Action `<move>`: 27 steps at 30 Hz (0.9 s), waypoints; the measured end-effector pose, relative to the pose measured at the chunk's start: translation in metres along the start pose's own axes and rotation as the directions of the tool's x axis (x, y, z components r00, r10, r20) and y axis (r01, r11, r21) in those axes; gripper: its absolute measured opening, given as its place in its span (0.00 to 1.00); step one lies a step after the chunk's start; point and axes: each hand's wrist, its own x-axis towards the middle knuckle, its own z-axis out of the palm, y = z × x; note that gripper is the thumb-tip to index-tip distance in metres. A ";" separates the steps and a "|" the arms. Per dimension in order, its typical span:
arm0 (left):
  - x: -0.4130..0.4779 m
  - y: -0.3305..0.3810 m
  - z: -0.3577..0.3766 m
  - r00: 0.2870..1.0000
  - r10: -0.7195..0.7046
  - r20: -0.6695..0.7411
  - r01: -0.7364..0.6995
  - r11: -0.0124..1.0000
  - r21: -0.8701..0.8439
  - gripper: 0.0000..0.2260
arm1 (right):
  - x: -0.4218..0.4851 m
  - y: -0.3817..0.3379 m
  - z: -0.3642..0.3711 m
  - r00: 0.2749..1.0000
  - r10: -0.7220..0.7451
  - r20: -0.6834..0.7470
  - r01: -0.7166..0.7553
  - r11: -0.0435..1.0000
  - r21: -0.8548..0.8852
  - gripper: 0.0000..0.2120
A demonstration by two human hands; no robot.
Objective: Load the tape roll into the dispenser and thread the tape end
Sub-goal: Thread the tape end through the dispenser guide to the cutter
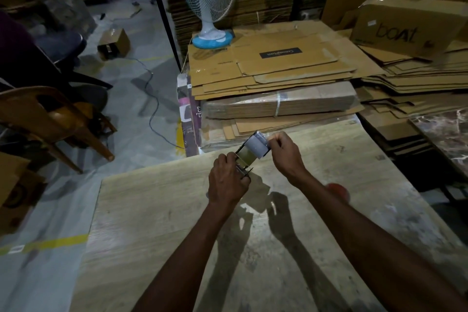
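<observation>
A metal tape dispenser (244, 161) is held above the far part of the wooden table (157, 223). My left hand (228, 180) grips its near, lower end. A pale bluish-white tape roll (257, 147) sits at the dispenser's far end. My right hand (285, 151) is closed on the right side of that roll, fingers curled over its edge. Whether the roll is seated on the hub stays hidden by my fingers. No loose tape end is visible.
Stacks of flattened cardboard (273, 68) lie beyond the table, with a blue-and-white fan (211, 0) on them. A "boat" box (405, 28) stands at the far right. A wooden chair (50, 119) stands on the floor at left, a red object (338, 189) behind my right forearm.
</observation>
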 end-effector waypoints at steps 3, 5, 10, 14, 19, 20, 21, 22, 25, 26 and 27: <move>-0.001 -0.001 -0.003 1.000 -0.023 0.016 0.023 1.000 -0.021 0.24 | -0.002 -0.003 -0.002 1.000 -0.005 -0.003 0.005 0.998 0.060 0.10; -0.001 -0.001 -0.006 0.999 -0.030 0.015 0.031 0.999 -0.026 0.24 | -0.002 -0.005 -0.002 1.000 0.001 -0.019 0.001 0.997 0.083 0.10; 0.001 0.004 -0.012 0.997 -0.081 0.004 0.081 0.995 -0.062 0.24 | 0.002 -0.009 -0.001 0.999 0.032 -0.025 -0.029 0.993 0.110 0.10; -0.001 0.007 -0.014 0.991 -0.134 -0.023 0.131 0.985 -0.114 0.24 | 0.007 -0.014 0.001 0.999 0.037 -0.035 -0.030 0.983 0.183 0.09; -0.007 0.013 -0.012 0.980 -0.183 -0.077 0.167 0.969 -0.181 0.24 | 0.005 -0.014 0.010 0.986 0.013 -0.167 0.021 0.980 0.197 0.09; -0.008 0.013 -0.012 0.978 -0.192 -0.082 0.175 0.968 -0.182 0.23 | 0.005 -0.013 0.013 0.983 0.019 -0.180 0.016 0.981 0.192 0.09; -0.008 0.013 -0.012 0.976 -0.200 -0.082 0.183 0.966 -0.181 0.23 | 0.004 -0.013 0.014 0.982 0.026 -0.186 0.010 0.981 0.194 0.08; -0.009 0.013 -0.012 0.975 -0.205 -0.080 0.188 0.965 -0.181 0.23 | 0.003 -0.014 0.015 0.982 0.035 -0.185 0.003 0.979 0.204 0.07; -0.011 0.013 -0.013 0.974 -0.213 -0.079 0.197 0.965 -0.173 0.23 | 0.001 -0.015 0.017 0.976 0.090 -0.199 -0.038 0.968 0.249 0.05; -0.011 0.013 -0.014 0.972 -0.218 -0.084 0.201 0.964 -0.173 0.22 | 0.000 -0.016 0.017 0.971 0.127 -0.202 -0.069 0.960 0.271 0.08; -0.012 0.012 -0.014 0.971 -0.222 -0.086 0.205 0.963 -0.173 0.22 | 0.001 -0.016 0.016 0.968 0.167 -0.190 -0.107 0.950 0.293 0.10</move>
